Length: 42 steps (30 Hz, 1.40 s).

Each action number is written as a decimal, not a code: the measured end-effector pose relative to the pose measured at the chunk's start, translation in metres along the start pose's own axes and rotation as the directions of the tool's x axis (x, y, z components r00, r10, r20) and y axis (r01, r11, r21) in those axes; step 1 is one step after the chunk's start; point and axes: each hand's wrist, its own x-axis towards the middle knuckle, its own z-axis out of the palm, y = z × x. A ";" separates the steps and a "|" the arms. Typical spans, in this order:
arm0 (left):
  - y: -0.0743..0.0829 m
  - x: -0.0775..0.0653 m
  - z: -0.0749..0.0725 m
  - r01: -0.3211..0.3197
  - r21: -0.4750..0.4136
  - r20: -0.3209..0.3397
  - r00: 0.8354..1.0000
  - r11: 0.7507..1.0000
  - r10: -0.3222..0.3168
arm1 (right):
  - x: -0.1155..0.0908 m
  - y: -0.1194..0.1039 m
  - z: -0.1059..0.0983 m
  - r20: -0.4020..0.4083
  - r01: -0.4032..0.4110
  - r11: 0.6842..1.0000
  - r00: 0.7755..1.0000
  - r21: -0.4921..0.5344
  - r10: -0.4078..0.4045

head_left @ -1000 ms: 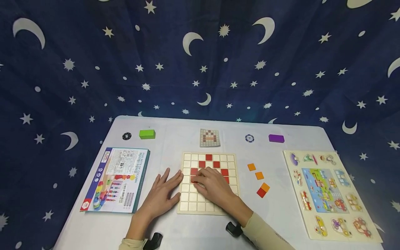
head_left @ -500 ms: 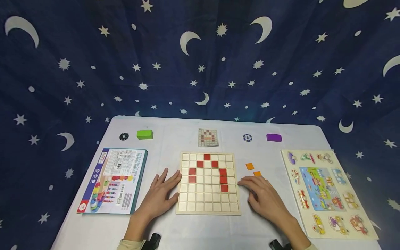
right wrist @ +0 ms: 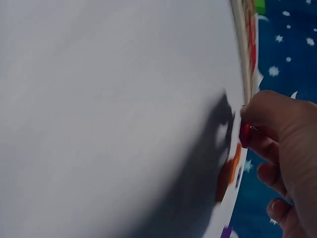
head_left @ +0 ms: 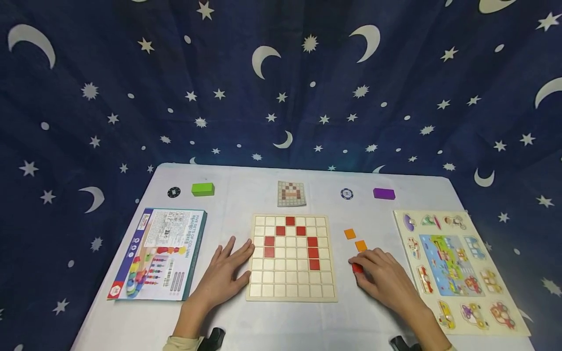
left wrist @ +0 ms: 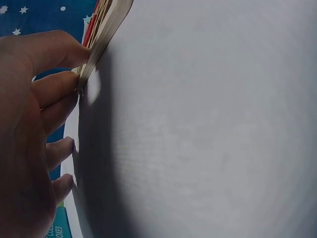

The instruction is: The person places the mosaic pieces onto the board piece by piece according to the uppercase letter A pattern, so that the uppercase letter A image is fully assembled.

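A square wooden grid board [head_left: 286, 278] lies mid-table, with several red square tiles [head_left: 290, 221] set in its upper cells. My left hand [head_left: 225, 273] rests at the board's left side, fingers fairly straight; in the left wrist view the thumb and a finger are at the board edge [left wrist: 106, 37]. To the right of the board, my right hand [head_left: 386, 280] pinches a red square tile [head_left: 357, 268] between thumb and fingertips, also seen as a red tile [right wrist: 245, 135] in the right wrist view. Two orange tiles [head_left: 350, 234] lie just beyond that hand.
A small pattern card [head_left: 291, 194] lies behind the board. A boxed toy [head_left: 164, 253] is at left, a wooden picture puzzle [head_left: 456, 268] at right. Along the back are a green block [head_left: 203, 189], a purple block [head_left: 384, 194], a black chip [head_left: 173, 192] and a blue-white chip [head_left: 347, 194].
My right hand has left the board, moved right to the loose tiles and picked up a red tile. Another red tile shows at the board's right side. My left hand stays in place.
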 end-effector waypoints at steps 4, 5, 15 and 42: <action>0.001 -0.001 -0.003 0.003 0.001 -0.004 1.000 1.000 -0.003 | 0.024 -0.026 0.011 -0.044 0.023 0.998 0.999 0.050 -0.021; 0.000 -0.001 -0.004 0.007 0.000 0.000 1.000 1.000 -0.007 | 0.031 -0.036 0.015 -0.051 0.037 0.997 0.998 0.062 -0.034; -0.003 0.002 -0.004 0.032 0.002 0.067 0.997 0.999 -0.032 | 0.092 -0.130 0.058 -0.060 0.153 0.985 0.987 0.082 -0.149; 0.001 0.000 -0.002 0.025 0.004 0.041 0.999 1.000 -0.025 | 0.086 -0.091 0.043 -0.093 -0.033 0.977 0.994 0.210 0.054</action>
